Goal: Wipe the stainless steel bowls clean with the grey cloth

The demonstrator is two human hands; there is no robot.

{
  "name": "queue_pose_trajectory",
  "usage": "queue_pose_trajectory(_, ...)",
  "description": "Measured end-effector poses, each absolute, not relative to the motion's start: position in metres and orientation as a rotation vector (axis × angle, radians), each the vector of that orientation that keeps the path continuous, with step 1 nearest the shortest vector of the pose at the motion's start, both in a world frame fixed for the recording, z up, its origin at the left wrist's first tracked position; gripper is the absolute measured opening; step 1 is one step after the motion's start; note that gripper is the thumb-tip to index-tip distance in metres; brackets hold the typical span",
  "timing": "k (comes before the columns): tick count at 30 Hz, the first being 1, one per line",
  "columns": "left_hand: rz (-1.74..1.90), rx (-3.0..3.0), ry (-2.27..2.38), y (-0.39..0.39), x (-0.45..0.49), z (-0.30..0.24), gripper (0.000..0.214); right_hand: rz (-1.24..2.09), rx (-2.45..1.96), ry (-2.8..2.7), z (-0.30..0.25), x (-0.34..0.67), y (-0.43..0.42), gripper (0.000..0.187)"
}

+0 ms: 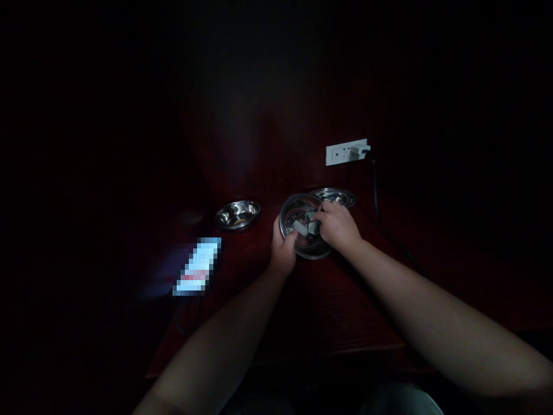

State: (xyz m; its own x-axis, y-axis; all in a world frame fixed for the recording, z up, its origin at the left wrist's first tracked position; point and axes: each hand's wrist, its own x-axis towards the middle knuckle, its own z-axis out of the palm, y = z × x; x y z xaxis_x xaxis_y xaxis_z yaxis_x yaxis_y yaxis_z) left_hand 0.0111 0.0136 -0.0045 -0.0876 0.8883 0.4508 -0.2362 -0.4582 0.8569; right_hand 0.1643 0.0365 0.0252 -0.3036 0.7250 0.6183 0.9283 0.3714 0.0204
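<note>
Right hand point(339, 226) pinching a greyish piece point(313, 225), cloth perhaps; left hand point(283, 249) grips the metal bowl point(299, 206), thumb nearest the slanting pale block point(300, 228).

The held bowl point(303, 208) partly hides another bowl point(334, 195); the screen point(199, 265) is pixelated.

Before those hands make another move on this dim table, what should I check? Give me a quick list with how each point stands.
1. Left hand grips the tilted bowl at its rim: ok.
2. Right hand has its fingers on the grey-green piece inside: ok.
3. Held bowl supported by the table: cannot tell.
4. Second bowl, farther left, apart from both hands: ok.
5. Right hand clear of the shiny dish behind: cannot tell; they overlap in view.
6. Light enough for details: not ok; most surroundings are dark.
</note>
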Motion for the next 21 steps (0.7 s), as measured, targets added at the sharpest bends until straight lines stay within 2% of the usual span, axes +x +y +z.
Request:
queue_pose_trajectory(4, 1.735, 1.345, 0.797, 0.012, 0.010, -0.004, 0.049, -0.428, -1.412, -2.224, 0.023, 0.159, 0.034, 0.025)
queue_pose_trajectory(9, 1.740, 1.342, 0.815, 0.013, 0.011, -0.006, 0.051, -0.150, -1.378, -2.282, 0.021, 0.161, 0.029, 0.028)
queue_pose_trajectory(15, 1.707, 1.371, 0.820, 0.017, 0.011, -0.013, 0.046, 0.142, -1.179, -2.403, 0.021, 0.161, 0.022, 0.018)
queue_pose_trajectory(21, 1.691, 1.303, 0.845, 0.020, 0.012, -0.015, 0.041, 0.392, -0.957, -2.393, 0.023, 0.155, 0.018, 0.019)
